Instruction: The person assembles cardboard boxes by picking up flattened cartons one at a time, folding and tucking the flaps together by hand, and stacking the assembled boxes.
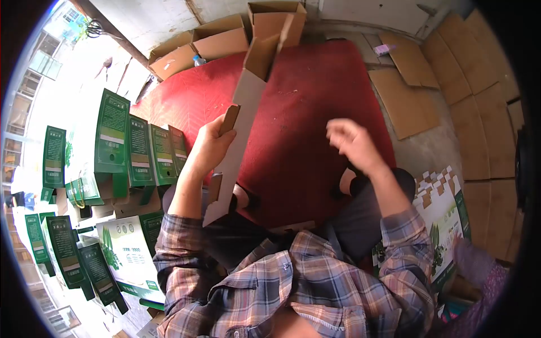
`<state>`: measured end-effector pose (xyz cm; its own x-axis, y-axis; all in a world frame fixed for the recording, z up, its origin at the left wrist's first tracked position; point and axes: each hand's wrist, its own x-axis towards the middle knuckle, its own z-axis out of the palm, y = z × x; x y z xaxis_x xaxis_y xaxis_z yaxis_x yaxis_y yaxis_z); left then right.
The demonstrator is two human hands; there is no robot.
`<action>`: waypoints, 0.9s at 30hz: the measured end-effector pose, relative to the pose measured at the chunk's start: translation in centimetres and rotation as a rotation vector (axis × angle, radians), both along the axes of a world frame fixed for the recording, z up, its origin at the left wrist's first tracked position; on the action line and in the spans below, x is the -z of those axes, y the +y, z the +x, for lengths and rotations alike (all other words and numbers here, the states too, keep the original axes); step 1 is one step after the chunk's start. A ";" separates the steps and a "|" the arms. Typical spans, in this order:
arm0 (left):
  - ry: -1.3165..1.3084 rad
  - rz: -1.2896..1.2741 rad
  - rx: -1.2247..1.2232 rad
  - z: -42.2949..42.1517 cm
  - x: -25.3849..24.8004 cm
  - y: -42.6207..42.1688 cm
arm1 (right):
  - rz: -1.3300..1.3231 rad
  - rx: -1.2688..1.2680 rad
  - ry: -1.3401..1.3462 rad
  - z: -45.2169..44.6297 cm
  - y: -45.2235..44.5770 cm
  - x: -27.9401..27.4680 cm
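Observation:
My left hand (213, 142) is closed around a brown edge flap of a long cardboard box piece (243, 121). White outside and brown inside, the piece stands tilted in front of my left knee, its upper end folded and pointing away from me. Apart from it, my right hand (355, 145) hangs in the air over the red mat (315, 96). Its fingers are loosely bent and slightly blurred, with nothing visible in them.
Green and white printed boxes (112, 135) stand stacked on my left. Flat printed box pieces (448, 219) lean at my right, beside another person's purple sleeve (493, 287). Open brown cartons (221, 38) and a small bottle (198, 60) line the back; brown cardboard sheets (403, 101) lie rightward.

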<state>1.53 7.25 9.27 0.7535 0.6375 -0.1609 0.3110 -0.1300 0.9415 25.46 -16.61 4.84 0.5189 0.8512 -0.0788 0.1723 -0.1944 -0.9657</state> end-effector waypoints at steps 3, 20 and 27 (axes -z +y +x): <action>0.096 0.272 0.096 1.6 -1.1 -0.6 | 0.145 0.184 -0.296 4.5 1.2 -1.1; 0.333 0.171 0.454 3.4 1.9 -1.9 | -0.323 0.068 0.135 11.2 -3.2 1.1; 0.319 -0.030 0.366 4.6 1.9 -1.2 | -0.303 0.036 0.175 12.2 -4.2 0.8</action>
<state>6.17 6.06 7.33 0.8371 0.3315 -0.4351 0.5242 -0.2585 0.8114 37.65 -20.78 4.02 0.5049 0.7568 -0.4152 -0.0029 -0.4795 -0.8775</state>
